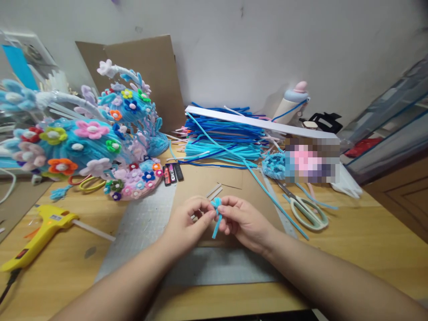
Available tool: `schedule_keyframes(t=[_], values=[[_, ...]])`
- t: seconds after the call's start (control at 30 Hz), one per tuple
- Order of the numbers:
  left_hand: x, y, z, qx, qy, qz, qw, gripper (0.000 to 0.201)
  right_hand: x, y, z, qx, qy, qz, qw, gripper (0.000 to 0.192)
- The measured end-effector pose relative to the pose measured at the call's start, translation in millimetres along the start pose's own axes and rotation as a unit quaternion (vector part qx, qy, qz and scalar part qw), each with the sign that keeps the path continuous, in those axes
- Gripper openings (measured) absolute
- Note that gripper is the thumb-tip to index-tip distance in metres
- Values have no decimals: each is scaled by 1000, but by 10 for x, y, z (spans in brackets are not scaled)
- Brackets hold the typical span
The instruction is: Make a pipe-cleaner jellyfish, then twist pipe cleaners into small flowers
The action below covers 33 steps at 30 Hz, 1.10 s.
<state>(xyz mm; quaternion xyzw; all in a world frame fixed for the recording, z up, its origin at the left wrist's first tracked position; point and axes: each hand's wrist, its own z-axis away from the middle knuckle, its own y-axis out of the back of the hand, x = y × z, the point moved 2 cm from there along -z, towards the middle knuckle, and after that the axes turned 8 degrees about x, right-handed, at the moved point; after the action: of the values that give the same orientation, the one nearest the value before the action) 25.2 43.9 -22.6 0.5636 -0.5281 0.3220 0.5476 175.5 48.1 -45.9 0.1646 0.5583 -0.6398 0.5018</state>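
Wooden craft table: left hand [187, 223] and right hand [242, 218] together pinch a soft, light, bendable blue fuzzy pipe cleaner [216, 213] at its looped top.

On the tabletop [368, 240], the glue gun [36, 236] lies near left, the flower decoration [87, 147] far left. The pipe cleaner pile [220, 138] sits far centre, the scissors [306, 209] right. Both hands meet on the cutting mat [140, 227], centre.

Wooden counter [368, 240] carries grey mat [143, 227], brown cardboard sheet [207, 183], yellow glue gun [36, 234] at left, scissors [306, 209] at right, blue fuzzy stick pile [220, 138] at back, flower pieces [90, 142] at left.
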Motion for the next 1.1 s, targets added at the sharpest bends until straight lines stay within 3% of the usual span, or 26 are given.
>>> schedule_keyframes(t=[0.13, 0.33, 0.53, 0.6, 0.7, 0.83, 1.1], values=[[-69, -18, -7, 32, 105, 92, 990, 13, 10, 2, 3, 1, 8, 41, 999, 26], [-42, -58, -20, 33, 117, 187, 975, 23, -15, -18, 10, -16, 51, 59, 997, 30], [-49, -53, -12, 82, 125, 207, 967, 22, -44, -24, 16, -18, 106, 93, 990, 30], [-45, -42, 3, 84, 103, 157, 979, 16, -46, -30, 24, -18, 110, 98, 989, 30], [-21, -19, 31, 81, 10, 37, 996, 5, -51, -41, 38, -26, 112, 105, 988, 30], [2, -7, 58, 73, -105, -57, 990, 6, -63, -46, 59, -24, 113, 121, 986, 31], [0, -9, 71, 86, -128, -84, 984, 8, -97, -57, 68, -17, 84, 151, 985, 31]])
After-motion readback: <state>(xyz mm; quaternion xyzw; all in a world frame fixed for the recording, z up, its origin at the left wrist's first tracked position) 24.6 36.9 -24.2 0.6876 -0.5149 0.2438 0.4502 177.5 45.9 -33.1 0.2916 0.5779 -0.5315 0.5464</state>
